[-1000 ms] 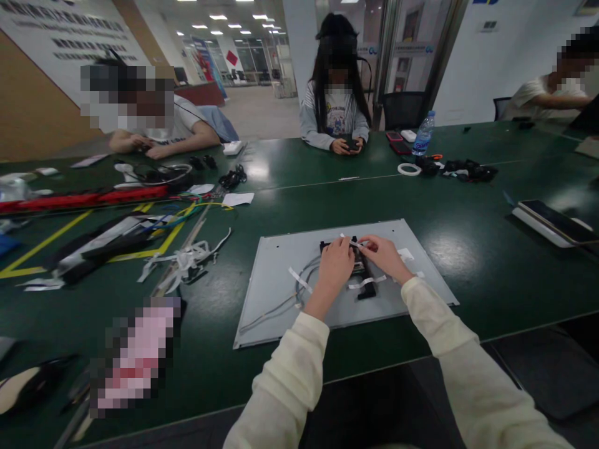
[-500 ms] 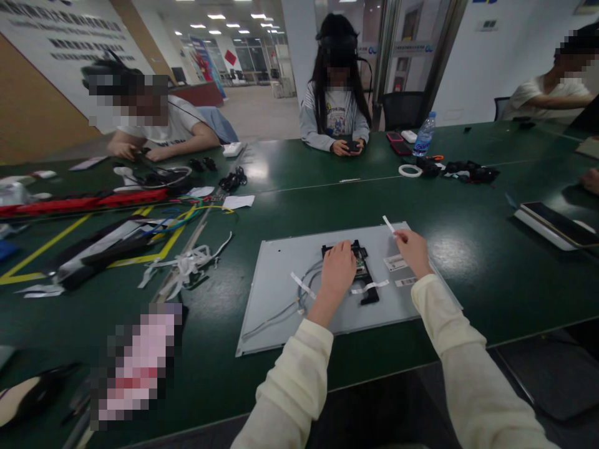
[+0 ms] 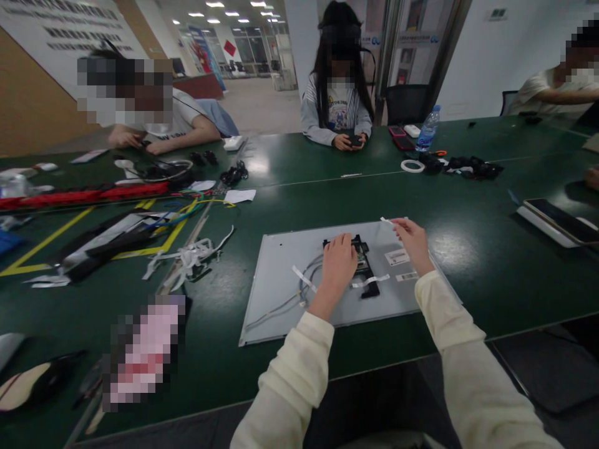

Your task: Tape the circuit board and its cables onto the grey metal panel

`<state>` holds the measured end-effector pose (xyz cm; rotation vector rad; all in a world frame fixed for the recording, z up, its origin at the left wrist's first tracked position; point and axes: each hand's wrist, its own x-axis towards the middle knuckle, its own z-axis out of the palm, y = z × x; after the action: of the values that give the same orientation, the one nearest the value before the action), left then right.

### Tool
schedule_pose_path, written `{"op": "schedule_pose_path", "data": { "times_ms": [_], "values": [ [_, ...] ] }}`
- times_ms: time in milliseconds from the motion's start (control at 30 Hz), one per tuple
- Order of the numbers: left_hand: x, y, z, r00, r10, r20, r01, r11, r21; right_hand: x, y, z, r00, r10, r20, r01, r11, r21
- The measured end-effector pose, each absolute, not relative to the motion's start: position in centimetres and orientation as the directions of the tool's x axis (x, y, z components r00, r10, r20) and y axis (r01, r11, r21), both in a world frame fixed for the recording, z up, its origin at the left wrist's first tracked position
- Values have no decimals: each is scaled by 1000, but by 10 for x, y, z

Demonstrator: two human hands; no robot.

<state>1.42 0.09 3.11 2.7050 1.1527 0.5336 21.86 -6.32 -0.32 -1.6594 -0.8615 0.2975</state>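
Observation:
A flat grey panel (image 3: 276,287) lies on the green table in front of me. On it sits a black plastic frame with a circuit board (image 3: 369,284). My left hand (image 3: 340,265) is over the frame's left part, fingers closed together and curled on its upper edge, hiding some of it. My right hand (image 3: 412,240), above the panel's upper right, pinches a short strip of white tape (image 3: 386,221). Another white tape strip (image 3: 373,280) crosses the frame's lower part, and a third (image 3: 304,279) crosses grey cables (image 3: 278,312) on the left. Two labels (image 3: 397,256) are stuck on the right.
Crumpled white strips (image 3: 191,260) lie left of the panel, near a pixelated pink object (image 3: 150,349). Farther off are a tape roll (image 3: 412,166), a water bottle (image 3: 428,130) and black cables (image 3: 472,167). A phone (image 3: 559,219) lies at right. Other people sit around the table.
The tape strip in my right hand has tilted from nearly upright to flatter, and that hand is slightly higher. My left hand stays on the frame. The whole view has shifted slightly.

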Motion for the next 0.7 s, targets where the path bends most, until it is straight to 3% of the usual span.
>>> {"op": "schedule_pose_path", "data": {
  "times_ms": [100, 200, 333, 567, 700],
  "values": [
    [14, -1, 31, 626, 732, 268, 673, -681, 288, 197, -63, 8, 618, 757, 211, 202, 106, -974],
    [14, -1, 32, 588, 754, 292, 692, -656, 302, 177, -62, 12, 472, 861, 186, 182, 111, -977],
    [13, -1, 32, 561, 759, 332, 692, -649, 315, 164, -58, 9, 373, 919, 127, 243, 35, -969],
    [13, 4, 19, 683, 675, 281, 629, -738, 244, 162, -57, -1, 393, 911, 127, 419, -54, -906],
    [14, 8, 17, 705, 666, 244, 627, -746, 225, 158, -59, -2, 410, 899, 157, 575, -121, -810]
  ]
}}
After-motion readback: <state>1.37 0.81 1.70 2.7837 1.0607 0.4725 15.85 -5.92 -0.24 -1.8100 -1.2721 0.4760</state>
